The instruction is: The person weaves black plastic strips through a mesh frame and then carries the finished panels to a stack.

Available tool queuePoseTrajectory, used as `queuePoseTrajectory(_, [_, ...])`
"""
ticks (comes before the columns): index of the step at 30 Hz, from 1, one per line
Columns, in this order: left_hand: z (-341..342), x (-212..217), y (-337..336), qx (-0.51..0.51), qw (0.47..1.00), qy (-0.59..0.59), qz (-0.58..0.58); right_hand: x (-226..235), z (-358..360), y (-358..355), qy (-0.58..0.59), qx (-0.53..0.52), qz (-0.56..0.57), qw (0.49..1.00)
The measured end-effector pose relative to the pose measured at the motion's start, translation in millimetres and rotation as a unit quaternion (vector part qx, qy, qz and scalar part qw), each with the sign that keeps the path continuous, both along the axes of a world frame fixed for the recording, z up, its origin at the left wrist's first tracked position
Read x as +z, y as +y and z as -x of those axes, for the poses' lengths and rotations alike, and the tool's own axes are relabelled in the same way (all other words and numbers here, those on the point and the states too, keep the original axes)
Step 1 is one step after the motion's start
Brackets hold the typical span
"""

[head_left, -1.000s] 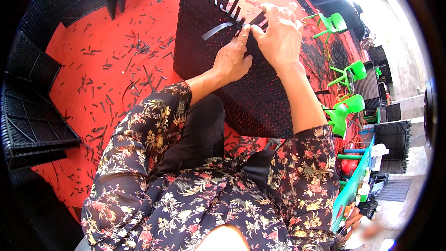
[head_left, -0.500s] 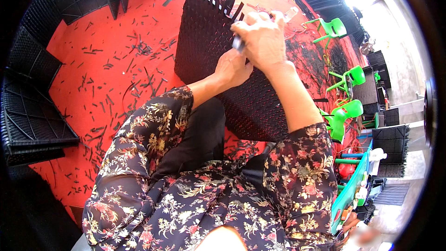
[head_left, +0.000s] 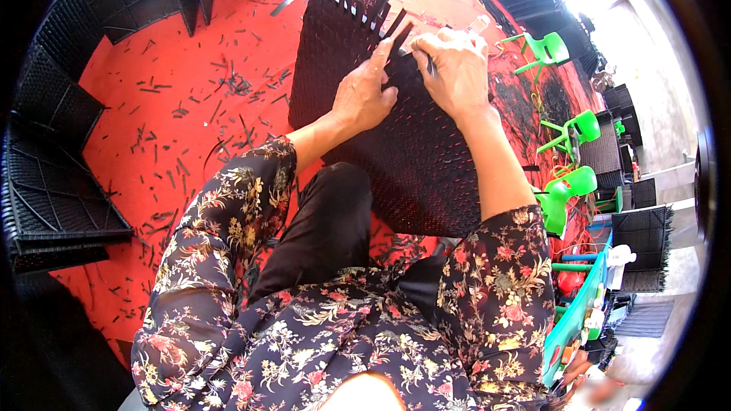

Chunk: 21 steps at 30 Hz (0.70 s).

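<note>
A large dark woven panel structure of flat plastic strips leans in front of my knees, with loose strip ends standing up along its top edge. My left hand rests at that edge, index finger stretched toward the strip ends, thumb apart, nothing visible in it. To its right, my right hand is curled with its fingers closed round a small dark tool. Most of the tool is hidden by the fingers, so its kind cannot be told.
Cut strip scraps litter the red floor covering. Black woven panels stand along the left. Green plastic chairs line the right side, beside a teal table with things on it. A clear bottle lies beyond the woven piece.
My hands have separated: the left has moved up to the strip ends and spread its fingers, while the right has shifted right and slightly down with the tool.
</note>
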State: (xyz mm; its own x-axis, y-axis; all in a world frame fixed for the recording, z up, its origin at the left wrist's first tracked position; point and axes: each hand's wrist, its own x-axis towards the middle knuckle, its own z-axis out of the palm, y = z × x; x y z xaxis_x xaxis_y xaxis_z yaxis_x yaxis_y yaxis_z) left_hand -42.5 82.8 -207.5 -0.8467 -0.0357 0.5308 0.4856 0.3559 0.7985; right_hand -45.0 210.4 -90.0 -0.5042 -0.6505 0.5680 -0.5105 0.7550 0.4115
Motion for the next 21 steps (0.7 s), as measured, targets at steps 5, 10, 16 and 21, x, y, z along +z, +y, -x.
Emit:
queuePoseTrajectory(5, [9, 1, 5, -0.005, 0.999, 0.002, 0.041, 7, -3, -3, -0.034, 0.024, 0.033, 0.999])
queuePoseTrajectory(10, [2, 6, 12, -0.003, 0.997, -0.009, 0.071, 14, -7, -19, 0.031, -0.019, 0.098, 0.995])
queuePoseTrajectory(16, [13, -9, 20, 0.026, 0.996, 0.053, 0.068, 18, -1, -57, -0.004, -0.156, 0.060, 0.986])
queuePoseTrajectory(21, [2, 5, 21, 0.016, 0.998, 0.000, 0.062, 18, 17, -58, -0.041, -0.164, 0.133, 0.977])
